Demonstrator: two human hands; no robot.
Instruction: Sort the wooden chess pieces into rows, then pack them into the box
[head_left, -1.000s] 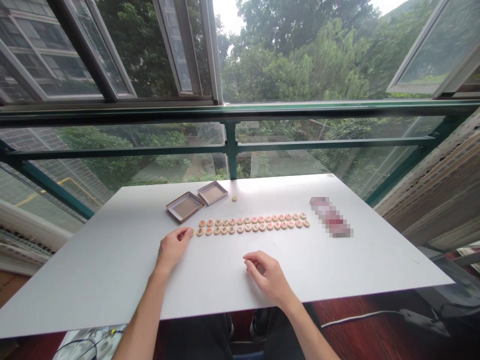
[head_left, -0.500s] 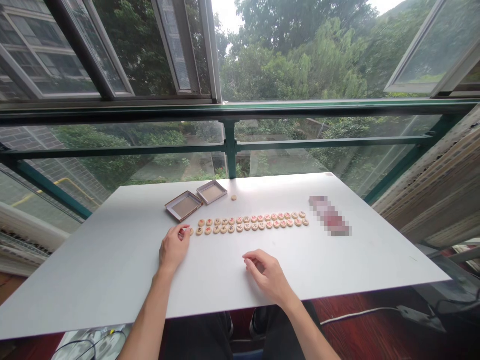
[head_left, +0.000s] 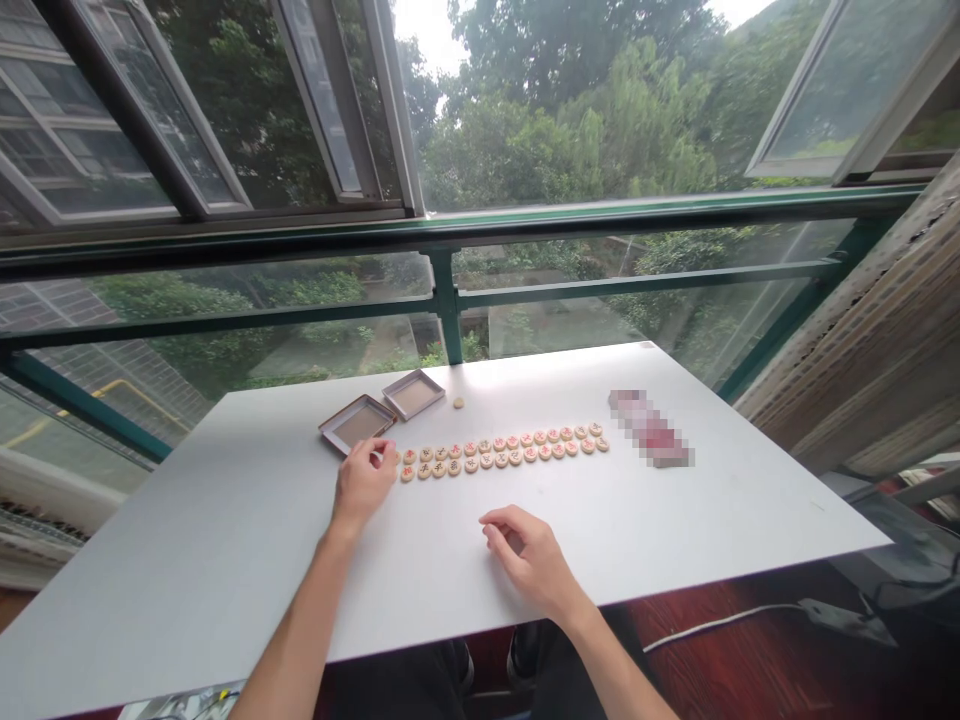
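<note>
Xiangqi pieces (head_left: 513,442), round and pale with red or dark characters, lie face up in two long rows across the white table. My left hand (head_left: 365,480) is at the left end of these rows, its fingertips pinched beside the upper row's end piece. Whether a piece is between those fingers I cannot tell; the hand covers the lower row's left end. Nearer the front edge, my right hand (head_left: 529,560) rests on the tabletop with curled fingers and thumb close together. Nothing shows in it. One lone piece (head_left: 459,403) lies apart, behind the rows.
Two shallow box halves (head_left: 414,394) stand at the table's back left, one partly behind my left hand. A pixelated reddish item (head_left: 651,428) lies to the right of the rows. Beyond the white table (head_left: 675,510) runs a green railing (head_left: 445,300) below windows.
My left hand has shifted up and right along the rows' left end, now covering the lower row's end pieces. My right hand stays nearly still. The view has tilted slightly.
</note>
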